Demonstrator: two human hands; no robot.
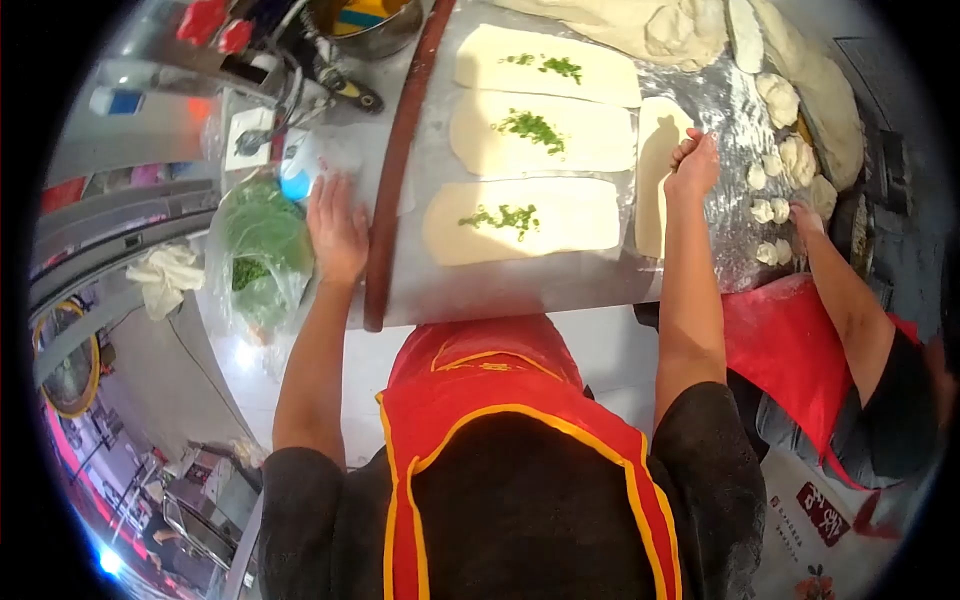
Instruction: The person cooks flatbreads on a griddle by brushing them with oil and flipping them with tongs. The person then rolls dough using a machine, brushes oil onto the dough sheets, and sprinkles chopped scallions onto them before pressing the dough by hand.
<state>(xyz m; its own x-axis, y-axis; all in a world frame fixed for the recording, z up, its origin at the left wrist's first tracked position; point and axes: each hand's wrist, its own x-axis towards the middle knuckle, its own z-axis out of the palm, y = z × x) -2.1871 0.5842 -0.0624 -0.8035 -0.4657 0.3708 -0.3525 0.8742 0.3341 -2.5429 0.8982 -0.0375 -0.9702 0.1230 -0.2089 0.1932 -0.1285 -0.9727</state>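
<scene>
Three flat sheets of dough lie one above another on the metal worktop, the far sheet (490, 75), the middle sheet (480, 150) and the near sheet (580, 225). Each carries a patch of chopped green herbs. A narrower dough strip (652, 215) lies upright to their right, bare of greens. My right hand (695, 165) is closed over this strip's right edge; what its fingers hold, if anything, is hidden. On the left, my left hand (338, 225) is open, fingers stretched out, beside a clear plastic bag (270, 220) of greens. A dark red wooden bar (395, 190) stands just right of it.
A co-worker's hand (808, 220) touches small dough pieces (770, 211) at the right. Larger dough (670, 30) lies at the back on the floured worktop (735, 150). A metal bowl (375, 35) stands back left, and a white cloth (165, 278) lies at far left.
</scene>
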